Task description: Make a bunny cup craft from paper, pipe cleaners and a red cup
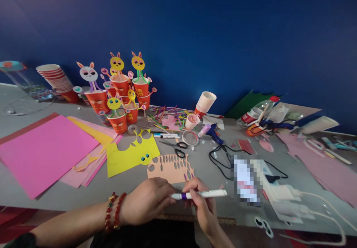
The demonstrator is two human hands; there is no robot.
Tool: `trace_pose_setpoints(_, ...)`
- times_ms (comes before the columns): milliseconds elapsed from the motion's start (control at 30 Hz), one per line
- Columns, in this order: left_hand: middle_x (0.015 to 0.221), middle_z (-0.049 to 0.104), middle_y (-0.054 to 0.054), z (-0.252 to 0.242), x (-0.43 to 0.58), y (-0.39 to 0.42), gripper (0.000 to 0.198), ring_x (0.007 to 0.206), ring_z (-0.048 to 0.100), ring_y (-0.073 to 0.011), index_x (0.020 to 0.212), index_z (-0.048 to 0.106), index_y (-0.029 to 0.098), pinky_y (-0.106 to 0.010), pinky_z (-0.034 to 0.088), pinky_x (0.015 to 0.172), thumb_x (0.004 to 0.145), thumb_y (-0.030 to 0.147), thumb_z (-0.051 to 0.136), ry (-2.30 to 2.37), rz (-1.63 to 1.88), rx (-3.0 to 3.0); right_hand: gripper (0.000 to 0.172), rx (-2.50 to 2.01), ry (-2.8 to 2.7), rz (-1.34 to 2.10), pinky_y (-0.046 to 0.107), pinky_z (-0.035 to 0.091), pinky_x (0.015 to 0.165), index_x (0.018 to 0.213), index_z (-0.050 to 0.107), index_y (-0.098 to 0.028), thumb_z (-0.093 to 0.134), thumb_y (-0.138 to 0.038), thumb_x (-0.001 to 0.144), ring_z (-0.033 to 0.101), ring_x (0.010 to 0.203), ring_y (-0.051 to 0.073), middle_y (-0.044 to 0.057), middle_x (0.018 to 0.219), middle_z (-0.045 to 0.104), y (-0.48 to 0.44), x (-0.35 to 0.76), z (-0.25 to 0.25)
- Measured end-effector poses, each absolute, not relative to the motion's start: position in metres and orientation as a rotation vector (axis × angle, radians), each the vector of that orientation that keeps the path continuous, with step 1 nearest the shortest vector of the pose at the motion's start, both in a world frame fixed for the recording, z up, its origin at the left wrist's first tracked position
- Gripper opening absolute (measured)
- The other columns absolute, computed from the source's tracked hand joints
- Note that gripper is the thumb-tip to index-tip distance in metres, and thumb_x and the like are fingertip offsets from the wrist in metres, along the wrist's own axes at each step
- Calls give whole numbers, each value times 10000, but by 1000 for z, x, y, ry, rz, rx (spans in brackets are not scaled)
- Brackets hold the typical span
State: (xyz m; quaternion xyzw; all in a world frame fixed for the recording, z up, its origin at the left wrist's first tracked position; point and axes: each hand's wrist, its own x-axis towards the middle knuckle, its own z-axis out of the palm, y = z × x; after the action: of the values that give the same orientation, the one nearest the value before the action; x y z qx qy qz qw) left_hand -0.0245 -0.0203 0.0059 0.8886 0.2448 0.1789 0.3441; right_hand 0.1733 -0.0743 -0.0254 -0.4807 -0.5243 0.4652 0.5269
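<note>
**White marker pen with a purple band (206, 194) gripped in both hands at the near edge**

The marker pen lay level above the near edge of the grey tabletop (203, 164), between the two hands. The left hand (146, 201), with red beaded bracelets (114, 211) on its wrist, had its fingers clenched round the pen's left end. The right hand (205, 211) had its fingers grasping the barrel just right of the purple band, and the rest of the pen stuck out to the right.

Just beyond the hands lay a peach paper sheet with leaf-shaped cut-outs (170, 168). To its left lay a yellow paper sheet with round holes cut from it (125, 160), and further left a large pink paper sheet (41, 151) on top of other sheets. Black-handled scissors (178, 148) lay beyond the peach sheet, near a clear tape ring (190, 137) and a blue glue gun (214, 133). A black cord (220, 162) looped to the right of them. At the far left, against the dark blue wall (223, 36), stood orange paper cups topped with paper bunny faces (119, 88) and a leaning stack of paper cups (57, 79).
</note>
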Motion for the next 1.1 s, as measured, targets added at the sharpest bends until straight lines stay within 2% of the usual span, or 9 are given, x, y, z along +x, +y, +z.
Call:
trace_pose_setpoints(100, 867, 685, -68, 14, -25, -23, 323, 754, 624, -185, 984, 574, 190, -262, 453, 690, 1035, 357, 303, 628, 483, 2295, 398, -1033, -1107, 1024, 280, 349, 523, 586, 486, -220, 458, -376, 951, 445, 517, 155, -28, 531, 480, -68, 160, -26)
trace_pose_setpoints(200, 839, 667, -56, 25, -26, -23, 320, 724, 609, -172, 954, 560, 193, -251, 446, 676, 1034, 350, 293, 625, 515, 2265, 434, -977, -1047, 945, 297, 338, 532, 536, 407, -224, 441, -359, 947, 423, 517, 158, -24, 525, 439, -59, 147, -25)
trace_pose_setpoints(533, 802, 636, -32, 38, -27, -22, 248, 694, 560, -150, 856, 515, 201, -236, 407, 651, 1014, 294, 348, 787, 552, 2108, 437, -993, -939, 829, 312, 306, 497, 501, 428, -236, 411, -360, 920, 393, 467, 159, -19, 484, 415, -38, 116, -15)
trace_pose_setpoints(700, 827, 663, -38, 43, -27, -18, 254, 715, 589, -154, 875, 523, 203, -231, 411, 655, 1016, 301, 336, 752, 527, 2112, 436, -1007, -851, 826, 303, 301, 466, 502, 347, -252, 362, -378, 919, 354, 444, 156, -37, 464, 341, -33, 108, -17)
trace_pose_setpoints(967, 806, 689, -39, 46, -27, -1, 249, 699, 624, -163, 863, 553, 196, -234, 418, 628, 1006, 279, 368, 836, 524, 2322, 444, -1099, -909, 809, 271, 319, 437, 519, 436, -233, 437, -413, 925, 420, 447, 145, -28, 476, 439, -20, 116, -13)
trace_pose_setpoints(1100, 834, 685, -53, 68, -35, 23, 280, 738, 638, -166, 899, 576, 185, -235, 442, 653, 1023, 303, 354, 807, 559, 2434, 471, -1073, -1072, 881, 261, 303, 414, 489, 420, -234, 462, -418, 920, 388, 412, 128, -39, 432, 401, -5, 131, 11)
